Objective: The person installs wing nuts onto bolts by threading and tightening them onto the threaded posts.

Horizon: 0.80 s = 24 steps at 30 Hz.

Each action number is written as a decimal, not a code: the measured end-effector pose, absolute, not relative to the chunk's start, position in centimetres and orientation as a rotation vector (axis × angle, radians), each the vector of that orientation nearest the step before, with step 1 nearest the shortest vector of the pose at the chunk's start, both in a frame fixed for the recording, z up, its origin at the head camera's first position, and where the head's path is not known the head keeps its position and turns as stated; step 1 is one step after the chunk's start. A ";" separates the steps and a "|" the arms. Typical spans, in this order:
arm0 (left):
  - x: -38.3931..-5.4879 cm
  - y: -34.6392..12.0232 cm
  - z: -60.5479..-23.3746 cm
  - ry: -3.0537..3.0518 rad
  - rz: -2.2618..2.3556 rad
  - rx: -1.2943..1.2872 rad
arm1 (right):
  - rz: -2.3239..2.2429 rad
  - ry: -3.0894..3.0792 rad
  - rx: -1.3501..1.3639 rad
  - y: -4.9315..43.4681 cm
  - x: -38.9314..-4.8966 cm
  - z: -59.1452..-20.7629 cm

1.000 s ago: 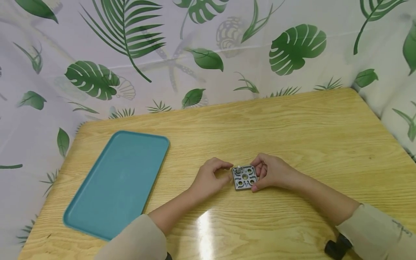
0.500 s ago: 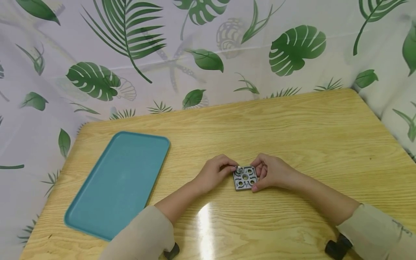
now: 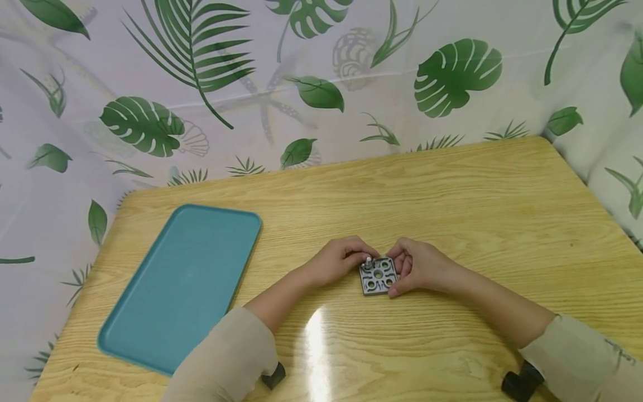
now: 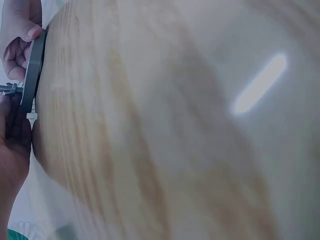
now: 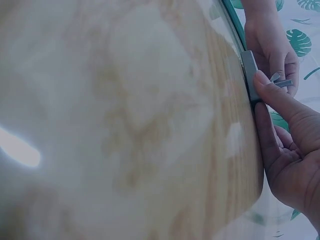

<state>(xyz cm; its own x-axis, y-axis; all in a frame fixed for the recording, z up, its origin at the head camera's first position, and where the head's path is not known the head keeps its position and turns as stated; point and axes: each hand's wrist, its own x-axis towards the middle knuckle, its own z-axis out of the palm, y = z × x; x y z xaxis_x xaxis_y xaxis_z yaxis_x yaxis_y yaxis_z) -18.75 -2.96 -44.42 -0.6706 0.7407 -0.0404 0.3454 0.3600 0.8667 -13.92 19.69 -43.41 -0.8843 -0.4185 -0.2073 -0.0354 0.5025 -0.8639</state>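
Observation:
A square grey metal plate [image 3: 378, 274] with several round holes and slots lies on the wooden table in the head view. Near its far left corner a threaded bolt [image 5: 284, 83] stands up through a wing nut [image 5: 274, 77]. My left hand [image 3: 335, 261] has its thumb and curled index finger at the wing nut, pinching it; the fingertips partly hide the contact. My right hand [image 3: 426, 267] grips the plate's right edge, thumb at the near corner and fingers at the far side. The left wrist view has the plate [image 4: 34, 70] edge-on, between both hands.
A shallow blue-green tray [image 3: 186, 285] lies on the left of the table [image 3: 427, 346]. Leaf-printed cloth [image 3: 281, 84] hangs behind and beside the table. A dark wrist device [image 3: 522, 382] shows at the right sleeve.
My left hand has come in from the left to the wing nut, and its index finger has pushed farther along behind the bolt. The right hand and plate have stayed in place.

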 end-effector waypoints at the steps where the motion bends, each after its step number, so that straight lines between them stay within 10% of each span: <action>1: -18.6 -3.1 -44.5 2.199 1.264 0.931 | -1.345 2.358 -0.376 19.7 -13.9 -43.4; 24: -16.4 -3.4 -44.3 2.506 1.258 0.850 | -1.334 2.363 -0.351 19.7 -14.0 -43.5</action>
<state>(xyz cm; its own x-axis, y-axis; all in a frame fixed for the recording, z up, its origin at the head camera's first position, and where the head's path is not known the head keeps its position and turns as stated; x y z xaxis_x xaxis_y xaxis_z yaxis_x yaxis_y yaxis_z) -16.42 -3.38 -44.32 -0.8112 0.5809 0.0670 0.4008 0.4689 0.7871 -13.97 19.73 -43.54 -0.8872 -0.4052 -0.2205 -0.0205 0.5122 -0.8586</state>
